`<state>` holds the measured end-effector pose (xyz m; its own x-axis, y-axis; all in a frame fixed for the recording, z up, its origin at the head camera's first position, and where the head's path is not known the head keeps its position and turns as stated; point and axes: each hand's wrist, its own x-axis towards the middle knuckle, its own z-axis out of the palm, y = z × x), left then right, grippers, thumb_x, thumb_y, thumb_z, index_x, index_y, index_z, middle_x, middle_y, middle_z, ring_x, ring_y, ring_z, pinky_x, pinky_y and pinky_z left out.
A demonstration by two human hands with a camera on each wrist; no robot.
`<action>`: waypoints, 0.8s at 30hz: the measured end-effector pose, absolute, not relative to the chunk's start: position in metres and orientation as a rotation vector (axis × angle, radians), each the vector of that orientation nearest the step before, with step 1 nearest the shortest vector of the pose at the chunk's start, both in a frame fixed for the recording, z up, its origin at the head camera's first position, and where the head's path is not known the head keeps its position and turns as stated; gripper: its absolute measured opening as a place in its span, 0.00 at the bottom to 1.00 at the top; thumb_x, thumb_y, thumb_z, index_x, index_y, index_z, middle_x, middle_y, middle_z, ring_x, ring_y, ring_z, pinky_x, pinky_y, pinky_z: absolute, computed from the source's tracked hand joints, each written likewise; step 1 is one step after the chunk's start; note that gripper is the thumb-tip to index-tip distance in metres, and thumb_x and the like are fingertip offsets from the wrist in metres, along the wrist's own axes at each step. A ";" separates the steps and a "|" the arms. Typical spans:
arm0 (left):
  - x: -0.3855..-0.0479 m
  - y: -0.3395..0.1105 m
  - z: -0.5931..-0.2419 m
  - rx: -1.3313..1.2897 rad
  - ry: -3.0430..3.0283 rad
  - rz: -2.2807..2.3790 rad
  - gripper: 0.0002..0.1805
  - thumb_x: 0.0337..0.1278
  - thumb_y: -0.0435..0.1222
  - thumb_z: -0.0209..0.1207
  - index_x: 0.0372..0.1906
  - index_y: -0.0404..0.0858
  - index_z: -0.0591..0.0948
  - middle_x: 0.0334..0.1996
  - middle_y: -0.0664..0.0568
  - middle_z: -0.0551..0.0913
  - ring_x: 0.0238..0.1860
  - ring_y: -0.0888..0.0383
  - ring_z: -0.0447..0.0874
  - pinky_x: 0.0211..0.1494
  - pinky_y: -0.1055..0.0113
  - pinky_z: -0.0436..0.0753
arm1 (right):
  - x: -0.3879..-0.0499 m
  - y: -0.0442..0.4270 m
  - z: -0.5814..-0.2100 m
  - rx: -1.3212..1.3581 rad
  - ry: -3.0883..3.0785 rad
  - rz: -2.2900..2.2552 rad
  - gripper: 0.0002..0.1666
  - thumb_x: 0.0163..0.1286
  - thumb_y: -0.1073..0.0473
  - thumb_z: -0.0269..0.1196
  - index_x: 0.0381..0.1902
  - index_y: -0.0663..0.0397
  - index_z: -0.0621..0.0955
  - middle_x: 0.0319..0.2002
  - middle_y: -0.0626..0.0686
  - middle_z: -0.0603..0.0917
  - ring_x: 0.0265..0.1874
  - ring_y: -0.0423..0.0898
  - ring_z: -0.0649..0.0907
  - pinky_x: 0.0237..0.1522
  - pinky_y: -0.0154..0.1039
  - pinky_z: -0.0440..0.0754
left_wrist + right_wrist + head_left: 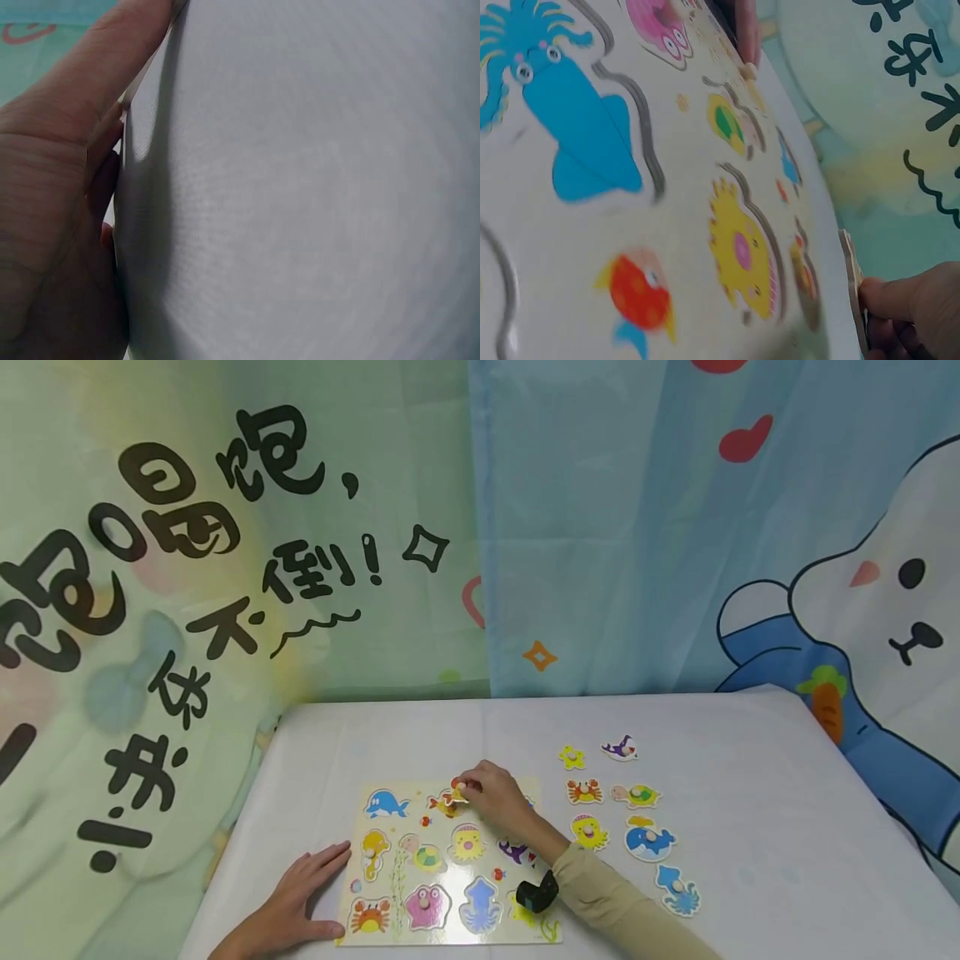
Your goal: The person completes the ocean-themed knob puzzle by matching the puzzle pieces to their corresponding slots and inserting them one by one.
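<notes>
A puzzle board with sea-animal pictures lies on the white table. My right hand pinches a small wooden piece over the board's top edge, by the fish picture; the right wrist view shows the thumb of the right hand against the thin piece. Most of that piece's face is hidden. At the board's left side my left hand rests with fingers extended, fingertips and thumb at its edge. In the left wrist view, the left hand lies beside the white surface.
Right of the board lie several loose pieces, including a star, a crab, a turtle, a whale and a squid. A black wrist device sits on my right sleeve. Printed curtains hang behind the table.
</notes>
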<state>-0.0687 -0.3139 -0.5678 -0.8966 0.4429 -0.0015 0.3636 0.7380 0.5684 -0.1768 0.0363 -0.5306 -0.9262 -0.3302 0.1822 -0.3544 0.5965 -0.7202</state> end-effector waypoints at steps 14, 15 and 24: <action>-0.069 -0.313 -0.569 0.655 2.796 0.882 0.52 0.37 0.60 0.71 0.72 0.50 0.65 0.73 0.48 0.65 0.69 0.47 0.58 0.64 0.90 0.29 | -0.170 0.005 -0.546 0.436 -2.890 1.236 0.09 0.65 0.61 0.62 0.39 0.59 0.86 0.28 0.47 0.77 0.26 0.38 0.70 0.30 0.29 0.69; -0.070 -0.313 -0.569 0.651 2.794 0.880 0.52 0.38 0.60 0.71 0.73 0.50 0.65 0.73 0.48 0.65 0.69 0.46 0.58 0.64 0.90 0.29 | -0.169 0.004 -0.545 0.426 -2.889 1.232 0.09 0.65 0.61 0.62 0.39 0.60 0.86 0.28 0.48 0.77 0.26 0.39 0.69 0.30 0.29 0.68; -0.070 -0.315 -0.571 0.653 2.797 0.885 0.52 0.38 0.60 0.71 0.73 0.50 0.65 0.73 0.48 0.65 0.69 0.45 0.59 0.64 0.91 0.28 | -0.163 0.002 -0.540 0.373 -2.928 1.170 0.08 0.64 0.62 0.62 0.37 0.60 0.86 0.27 0.48 0.76 0.25 0.39 0.69 0.27 0.29 0.66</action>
<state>-0.0696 -0.3147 -0.5705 -0.8968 0.4424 0.0015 0.3628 0.7334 0.5748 -0.1631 0.0016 -0.5397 -0.9718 -0.2290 0.0555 -0.2042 0.7010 -0.6833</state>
